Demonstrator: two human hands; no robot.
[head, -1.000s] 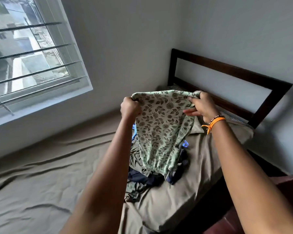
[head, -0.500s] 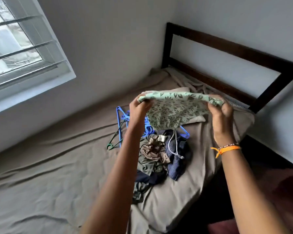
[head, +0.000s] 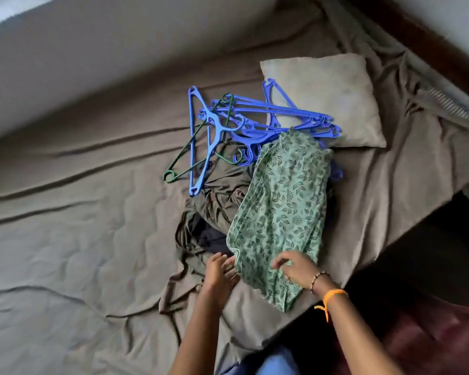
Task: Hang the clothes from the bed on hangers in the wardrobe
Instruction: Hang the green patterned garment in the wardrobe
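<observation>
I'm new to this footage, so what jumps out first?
A green leaf-print garment lies spread over a heap of dark clothes on the bed, with the left hand and right hand at its near edge. Beyond it, blue hangers are tangled beside a pillow.

Bed (head: 79, 239) with clothes (head: 279, 212), hangers (head: 255, 117), pillow (head: 325, 96)

A: The light is soft and dim, like daylight. The brightest patch is far up and left of the left hand (head: 221, 269).

B: Yes. The folds of the sheet (head: 65, 239) left of that hand throw long soft shadows, with no glare.

A: Below and right of the right hand (head: 295, 267) it is almost black.

B: Both hands look a little blurred, and the lines bend at the edges.
</observation>
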